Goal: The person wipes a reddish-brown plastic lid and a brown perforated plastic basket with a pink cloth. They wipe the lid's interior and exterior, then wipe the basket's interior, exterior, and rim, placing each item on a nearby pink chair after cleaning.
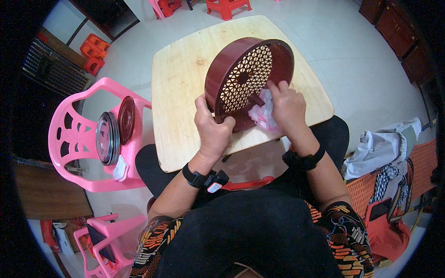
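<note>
A round dark-red plastic basket with a perforated bottom (229, 66) is held tilted over the light wooden table (177, 90), its open side facing me and to the right. My left hand (212, 130) grips the rim at the lower left, with the thumb on the inner side. My right hand (288, 104) holds a crumpled white cloth with pink edging (266, 111) against the inside wall at the lower right. The right fingers are slightly blurred. Whether the lower edge of the basket touches the tabletop, I cannot tell.
At the left, a pink plastic chair (78, 175) bears a stack of metal-rimmed round lids (108, 139), a dark-red round lid (126, 120) and a folded cloth (120, 169). Red stools (225, 7) stand beyond the table. Clothes (379, 149) lie on an orange lounger at the right.
</note>
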The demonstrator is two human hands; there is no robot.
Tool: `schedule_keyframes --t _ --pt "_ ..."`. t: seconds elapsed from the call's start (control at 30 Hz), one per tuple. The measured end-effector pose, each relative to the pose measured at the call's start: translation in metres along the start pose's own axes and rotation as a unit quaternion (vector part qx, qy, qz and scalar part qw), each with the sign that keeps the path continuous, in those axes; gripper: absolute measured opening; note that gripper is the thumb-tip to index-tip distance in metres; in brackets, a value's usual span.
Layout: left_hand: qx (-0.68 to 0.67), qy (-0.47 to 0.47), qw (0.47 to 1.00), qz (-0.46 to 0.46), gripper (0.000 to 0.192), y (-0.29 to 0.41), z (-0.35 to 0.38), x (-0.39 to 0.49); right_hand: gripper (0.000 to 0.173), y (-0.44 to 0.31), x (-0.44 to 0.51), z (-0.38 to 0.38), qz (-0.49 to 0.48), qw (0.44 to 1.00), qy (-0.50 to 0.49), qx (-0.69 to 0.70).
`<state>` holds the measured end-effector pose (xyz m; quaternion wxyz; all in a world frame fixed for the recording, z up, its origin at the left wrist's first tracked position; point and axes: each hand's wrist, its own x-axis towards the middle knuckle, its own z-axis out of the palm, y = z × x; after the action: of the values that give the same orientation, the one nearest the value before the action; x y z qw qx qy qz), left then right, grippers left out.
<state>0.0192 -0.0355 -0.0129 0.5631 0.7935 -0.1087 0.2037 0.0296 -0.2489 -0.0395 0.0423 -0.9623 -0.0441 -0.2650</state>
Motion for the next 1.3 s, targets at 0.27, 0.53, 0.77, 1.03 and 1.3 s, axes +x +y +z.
schedule_keyframes --t 0.27,0.53,0.77,1.03,1.3 --pt "-0.019 0.007 1.0 -0.009 0.054 0.004 0.003 -0.002 0.027 0.009 0.007 0.0 -0.012 0.996 0.045 0.077" --pt "0.01 -0.017 1.0 -0.001 0.053 0.005 -0.002 0.005 0.006 -0.007 0.006 0.007 -0.008 1.0 0.019 0.022" --pt "0.018 -0.014 1.0 -0.003 0.054 0.009 -0.002 0.001 0.011 0.014 0.038 0.002 0.025 0.981 0.191 -0.02" --pt "0.027 -0.007 1.0 -0.005 0.056 0.009 -0.001 0.008 0.026 0.006 0.004 -0.022 -0.099 0.971 0.192 0.102" --pt "0.017 -0.063 0.998 -0.01 0.052 0.009 -0.012 0.025 0.031 0.011 0.005 -0.004 -0.139 0.986 0.087 0.027"
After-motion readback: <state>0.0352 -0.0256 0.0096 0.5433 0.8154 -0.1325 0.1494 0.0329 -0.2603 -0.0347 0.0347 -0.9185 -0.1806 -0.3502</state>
